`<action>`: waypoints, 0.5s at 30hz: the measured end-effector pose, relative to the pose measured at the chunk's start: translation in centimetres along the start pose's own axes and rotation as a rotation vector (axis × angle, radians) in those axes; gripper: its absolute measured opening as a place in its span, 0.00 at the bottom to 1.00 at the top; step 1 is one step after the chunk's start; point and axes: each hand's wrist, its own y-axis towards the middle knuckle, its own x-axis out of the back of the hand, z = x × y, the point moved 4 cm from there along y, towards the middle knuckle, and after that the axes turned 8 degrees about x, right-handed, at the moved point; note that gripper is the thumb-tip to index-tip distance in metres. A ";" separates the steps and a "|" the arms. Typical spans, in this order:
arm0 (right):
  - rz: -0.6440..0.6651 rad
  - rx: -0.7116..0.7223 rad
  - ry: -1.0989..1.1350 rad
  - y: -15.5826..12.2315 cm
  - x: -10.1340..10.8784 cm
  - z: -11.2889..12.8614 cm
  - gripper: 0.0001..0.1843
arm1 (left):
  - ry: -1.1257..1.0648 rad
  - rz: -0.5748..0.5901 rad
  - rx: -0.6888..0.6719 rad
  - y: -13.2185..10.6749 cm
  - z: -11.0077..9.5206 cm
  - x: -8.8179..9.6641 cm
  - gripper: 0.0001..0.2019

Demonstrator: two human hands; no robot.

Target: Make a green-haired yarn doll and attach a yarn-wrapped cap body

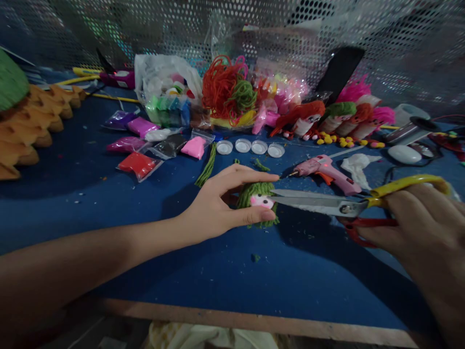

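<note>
- Blue work surface (109, 232): fills the view, flecked with yarn trimmings. A perforated screen (399, 39) stands along its far edge.
- Orange scalloped shapes (32, 126): stacked at the left edge.
- Left hand (218, 203): reaches in from the near-left corner to the middle of the surface. Thumb and fingers are closed on a doll head, thumb below, fingers over the top.
- Right hand (425, 232): at the right edge, fingers wrapped through the scissor handles and gripping them.
- Scissors (319, 202): yellow and red handles, long steel blades pointing left and looking slightly parted, tips at the doll's fringe.
- Red and green yarn tangle (227, 89): against the far edge, centre, with bagged supplies beside it.
- Finished dolls (341, 118): a row lying toward the far-right corner.
- Pink glue gun (327, 170): just beyond the blades, right of centre.
- Coloured packets (140, 165): spread left of centre.
- Doll head (258, 201): mid-surface, pinched in the left hand. It has green yarn hair and a pale face with pink cheeks. Judged light and soft in the hair with a firmer core. The loose strands would slip, so the hold belongs on the body behind the face, not on the hair.
- White caps (250, 146): four in a row behind the doll head.
</note>
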 end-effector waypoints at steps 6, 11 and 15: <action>-0.005 0.013 -0.003 0.4 0.1 -0.2 0.25 | -0.032 0.033 0.027 -0.1 0.1 -0.1 0.22; -0.019 0.027 -0.004 0.6 0.1 0.0 0.25 | -0.018 0.070 0.011 0.0 0.0 -0.2 0.22; 0.044 -0.128 0.080 0.5 0.0 -0.3 0.27 | 0.000 0.085 -0.025 0.0 -0.3 -0.2 0.22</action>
